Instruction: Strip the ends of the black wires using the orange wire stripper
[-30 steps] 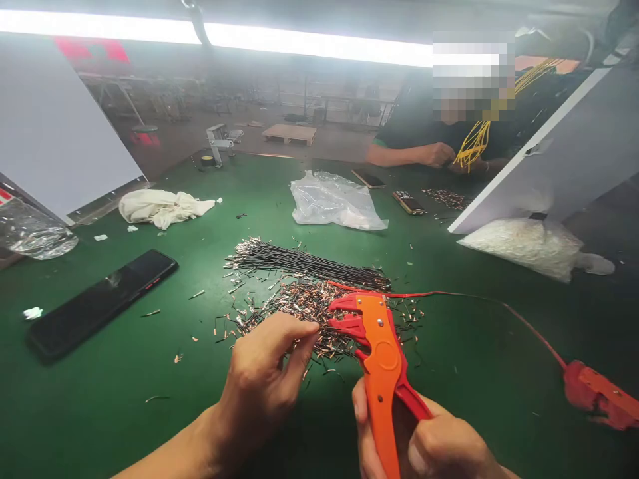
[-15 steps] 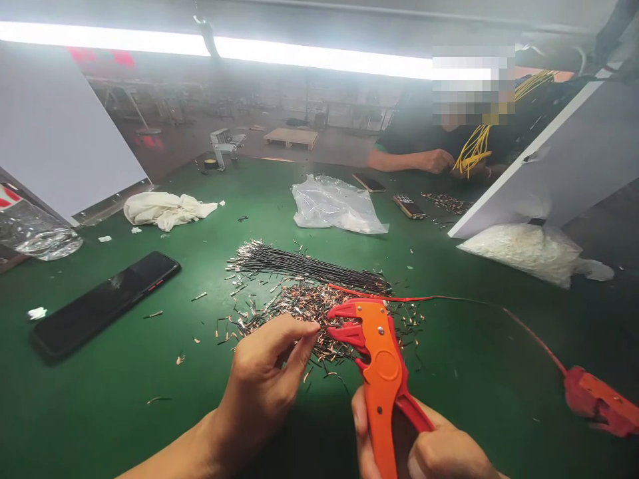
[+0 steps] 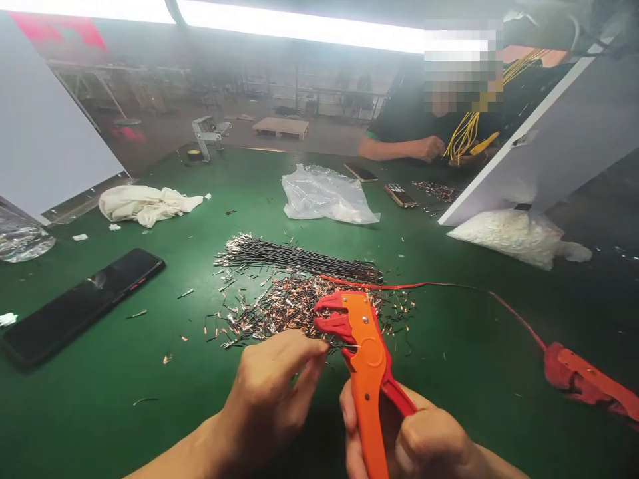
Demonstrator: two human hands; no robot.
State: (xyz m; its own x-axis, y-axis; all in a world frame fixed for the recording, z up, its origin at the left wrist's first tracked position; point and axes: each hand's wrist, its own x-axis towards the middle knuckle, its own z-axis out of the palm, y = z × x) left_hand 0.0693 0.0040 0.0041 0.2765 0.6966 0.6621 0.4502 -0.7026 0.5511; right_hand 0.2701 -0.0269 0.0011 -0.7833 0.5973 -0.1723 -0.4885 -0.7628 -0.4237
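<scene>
My right hand [image 3: 419, 442] grips the handles of an orange and red wire stripper [image 3: 362, 362], its jaws pointing up and left over a heap of cut wire scraps [image 3: 279, 309]. My left hand [image 3: 272, 392] is pinched at the thumb and forefinger right beside the jaws, holding a thin black wire that runs into them. Behind the heap lies a bundle of black wires [image 3: 299, 259] with stripped ends. A red cord [image 3: 449, 287] runs right from the heap to a second red tool [image 3: 584, 382].
A black phone [image 3: 80, 303] lies at the left and a white cloth [image 3: 144, 201] behind it. A clear plastic bag [image 3: 324, 196] and a bag of white parts [image 3: 514, 236] sit further back. Across the green table a person handles yellow wires [image 3: 464, 136].
The view has shifted slightly down and left. My left hand's pinch has moved closer to the stripper jaws; the right hand keeps its grip.
</scene>
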